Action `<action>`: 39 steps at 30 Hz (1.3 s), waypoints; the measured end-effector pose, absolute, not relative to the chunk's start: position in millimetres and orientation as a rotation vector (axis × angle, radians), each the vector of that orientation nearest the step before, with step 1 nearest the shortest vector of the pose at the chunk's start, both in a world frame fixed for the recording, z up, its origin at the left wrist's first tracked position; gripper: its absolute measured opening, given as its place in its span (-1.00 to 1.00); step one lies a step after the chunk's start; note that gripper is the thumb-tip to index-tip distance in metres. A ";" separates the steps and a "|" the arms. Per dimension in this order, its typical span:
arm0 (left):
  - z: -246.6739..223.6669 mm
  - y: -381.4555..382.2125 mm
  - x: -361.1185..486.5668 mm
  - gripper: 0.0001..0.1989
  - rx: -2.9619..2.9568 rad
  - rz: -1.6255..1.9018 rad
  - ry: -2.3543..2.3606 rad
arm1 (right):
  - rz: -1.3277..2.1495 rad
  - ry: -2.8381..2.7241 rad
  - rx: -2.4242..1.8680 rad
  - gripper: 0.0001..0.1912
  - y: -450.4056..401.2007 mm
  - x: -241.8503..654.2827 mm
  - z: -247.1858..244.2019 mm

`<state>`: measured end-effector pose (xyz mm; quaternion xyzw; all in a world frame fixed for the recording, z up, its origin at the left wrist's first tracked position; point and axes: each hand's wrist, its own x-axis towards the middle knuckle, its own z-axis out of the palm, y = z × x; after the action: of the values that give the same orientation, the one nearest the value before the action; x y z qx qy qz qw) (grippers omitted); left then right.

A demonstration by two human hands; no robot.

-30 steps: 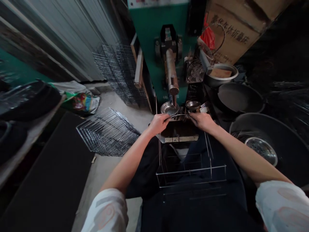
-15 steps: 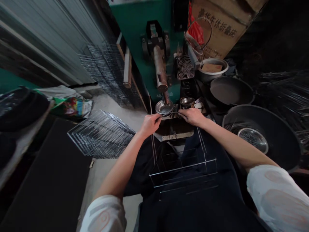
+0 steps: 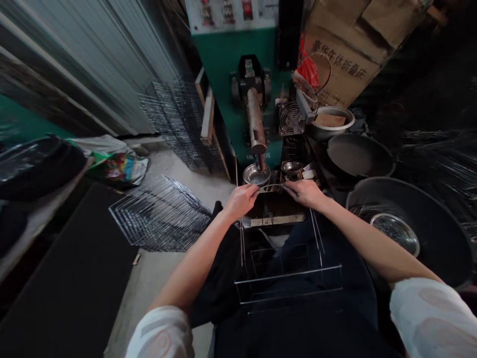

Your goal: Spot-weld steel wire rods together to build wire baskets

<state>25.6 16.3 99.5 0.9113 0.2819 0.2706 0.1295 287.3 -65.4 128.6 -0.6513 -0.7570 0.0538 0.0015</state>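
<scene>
Between my two hands runs a thin curved wire [image 3: 271,186], the far end of a wire rack [image 3: 288,272] whose near end hangs over my lap. My left hand [image 3: 241,203] is closed on its left side, fingers pinched, just below a shallow metal dish [image 3: 251,175]. On the right side my right hand [image 3: 306,193] pinches the same rack. Above the dish, a metal rod of the green machine [image 3: 257,122] points down, its tip at the dish. A second small metal dish [image 3: 291,167] sits beyond my right hand. The fingertips are partly hidden.
Stacked wire grids [image 3: 160,216] stand on the floor at left, with more grids [image 3: 182,124] behind. At right are a large dark pan [image 3: 439,233] holding a metal bowl [image 3: 395,231], another dark pan [image 3: 359,155] and a white basin [image 3: 331,130]. A cardboard box [image 3: 335,64] stands behind.
The view has tilted up, so the machine's switches now show. The curved wire between my hands has become plainer. Both hands keep their grip on the rack.
</scene>
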 end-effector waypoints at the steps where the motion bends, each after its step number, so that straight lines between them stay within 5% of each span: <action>1: 99.2 15.9 26.2 -0.82 2.650 0.780 0.818 | 0.175 -2.374 -2.047 -0.57 -65.1 288.3 126.8; 39: 121.0 73.0 20.8 -0.76 2.694 0.751 0.802 | 0.132 -2.485 -2.005 -0.61 0.9 280.2 152.8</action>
<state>20.8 73.0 121.0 0.9196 0.2740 0.2565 0.1159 280.2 0.9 152.8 -0.6273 -0.7772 0.0413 -0.0270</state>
